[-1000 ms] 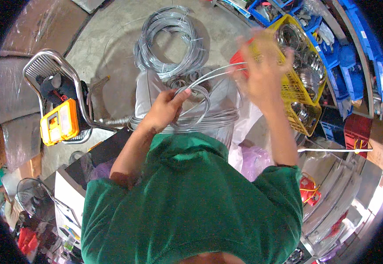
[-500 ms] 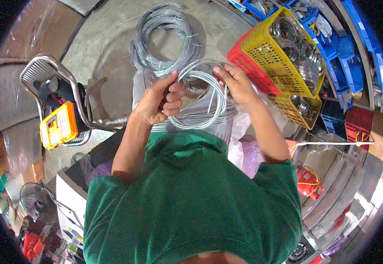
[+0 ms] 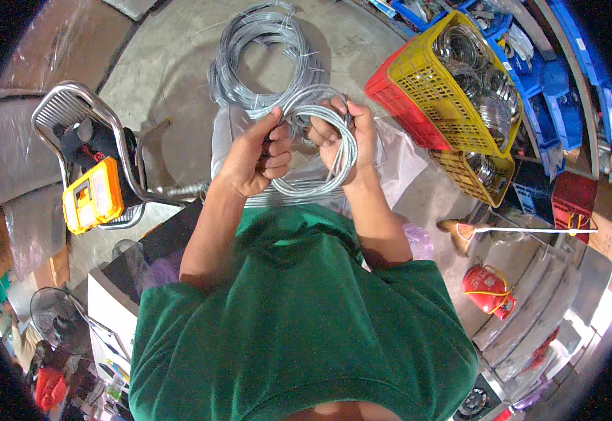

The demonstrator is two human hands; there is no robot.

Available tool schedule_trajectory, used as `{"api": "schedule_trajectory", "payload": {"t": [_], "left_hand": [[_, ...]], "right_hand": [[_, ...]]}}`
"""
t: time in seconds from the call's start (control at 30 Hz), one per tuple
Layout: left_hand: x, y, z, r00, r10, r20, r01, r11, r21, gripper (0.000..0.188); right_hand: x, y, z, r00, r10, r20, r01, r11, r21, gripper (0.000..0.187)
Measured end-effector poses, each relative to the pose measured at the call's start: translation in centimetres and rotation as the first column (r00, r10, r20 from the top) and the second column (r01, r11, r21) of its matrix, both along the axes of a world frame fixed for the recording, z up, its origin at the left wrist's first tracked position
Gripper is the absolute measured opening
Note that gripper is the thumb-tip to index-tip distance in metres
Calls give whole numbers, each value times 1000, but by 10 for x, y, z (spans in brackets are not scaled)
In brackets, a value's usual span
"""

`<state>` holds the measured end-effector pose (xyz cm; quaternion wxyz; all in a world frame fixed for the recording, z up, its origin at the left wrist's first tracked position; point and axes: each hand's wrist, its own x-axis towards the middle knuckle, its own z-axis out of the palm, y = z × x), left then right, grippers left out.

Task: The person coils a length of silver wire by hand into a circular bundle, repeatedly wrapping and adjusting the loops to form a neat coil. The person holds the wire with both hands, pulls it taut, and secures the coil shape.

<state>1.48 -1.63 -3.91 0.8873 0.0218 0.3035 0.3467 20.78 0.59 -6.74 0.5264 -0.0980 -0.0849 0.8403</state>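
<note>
Between my hands is a small coil of grey wire rope (image 3: 323,186), several turns thick. My left hand (image 3: 258,156) is closed on the coil's upper left side, thumb on top and fingers curled under. At the coil's right side, my right hand (image 3: 355,140) has its fingers bent into the loop and its thumb side along a strand. Some of its fingertips are hidden behind the turns. Under the coil lie more loops of wire rope (image 3: 253,201) near my lap. Just beyond my hands sits a bigger stack of tied wire rope coils (image 3: 230,67).
To the right, yellow crates (image 3: 418,88) with metal coils stand against a red crate (image 3: 386,88), with blue bins (image 3: 558,81) behind. At left, a metal-framed chair (image 3: 120,133) carries a yellow case (image 3: 95,200). A broom (image 3: 464,235) and red cylinder (image 3: 488,289) are at right.
My right hand has moved left and inward, its fingers now curled into the coil's loop. The coil looks narrower. My left hand keeps its hold in nearly the same place.
</note>
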Motion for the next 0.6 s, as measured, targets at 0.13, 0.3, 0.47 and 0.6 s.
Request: {"api": "schedule_trajectory", "payload": {"t": [0.13,0.3,0.47,0.6], "left_hand": [[6,1,1,999,31,-26,-30,999,20,40],[6,1,-3,992,69,-105,-67,998,20,41],[2,3,-13,985,-40,-165,46,998,32,42],[3,6,-17,975,65,-212,-62,998,23,40]], "right_hand": [[-20,-2,6,983,-158,-98,146,982,-122,22],[-34,-4,-1,957,-201,-209,173,974,-144,18],[-38,8,-23,923,-229,-310,154,956,-248,17],[-42,6,-32,941,-245,-233,193,955,-225,21]]}}
